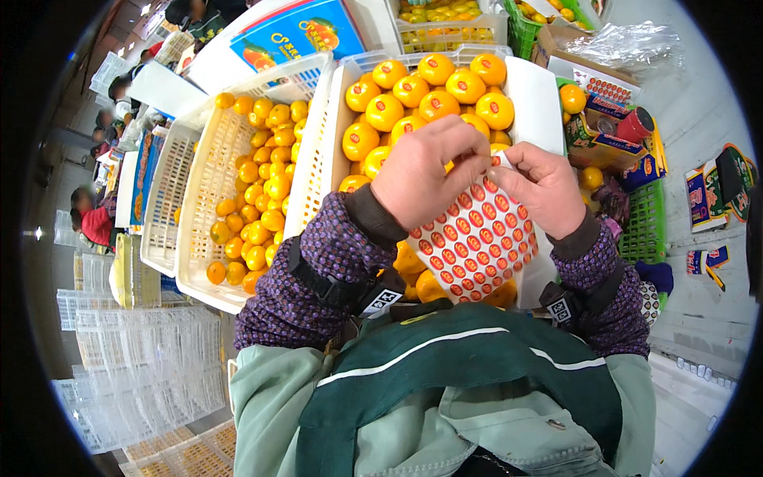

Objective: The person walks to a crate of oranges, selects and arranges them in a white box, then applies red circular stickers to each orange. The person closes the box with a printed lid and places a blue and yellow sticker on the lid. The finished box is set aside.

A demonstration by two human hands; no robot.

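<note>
My right hand (545, 189) pinches the upper corner of a white sheet of red oval stickers (474, 241) between thumb and fingers. Close beside it, my left hand (434, 170) bends over the sheet's upper edge with thumb and fingertips drawn together. Whether a sticker is between those fingertips is too small to tell. The sheet hangs tilted above a plastic crate with a white liner (536, 101). Large orange citrus fruits (438, 106) fill this crate, and many in the far rows bear a red sticker. Sheet and hands hide part of the nearer fruit.
To the left stands a cream plastic crate (194, 238) of smaller citrus fruits (256, 203). Blue printed cardboard (298, 33) lies beyond it. On the right, a green basket (644, 223) holds packaging and a red cylindrical item (635, 125). Several people are farther left.
</note>
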